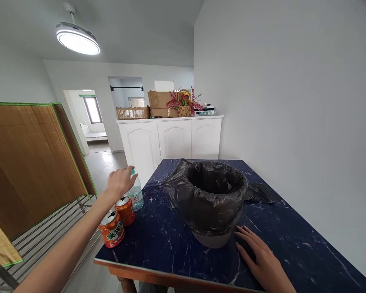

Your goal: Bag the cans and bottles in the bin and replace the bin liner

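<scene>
1. Plastic, clear and ribbed, forms the small water bottle (136,194), which has a pale label and a teal cap; it stands upright on the tabletop (177,248), long axis vertical, cap pointing up.
2. The tabletop is glossy dark blue stone-look slab with white veins and a wooden edge.
3. The left hand (120,182) hovers at the bottle's cap, fingers loosely spread and curled, gripping nothing; the bottle sits just below and right of the palm.
4. Two orange metal cans (118,221), cylindrical with opened tops, stand upright just beside the bottle, nearer the table's edge.
5. A round bin (213,238) lined with a crinkled black plastic bag (205,199) stands mid-table.
6. The right hand (260,257) lies flat and relaxed on the tabletop, fingertips at the bin's base.
</scene>
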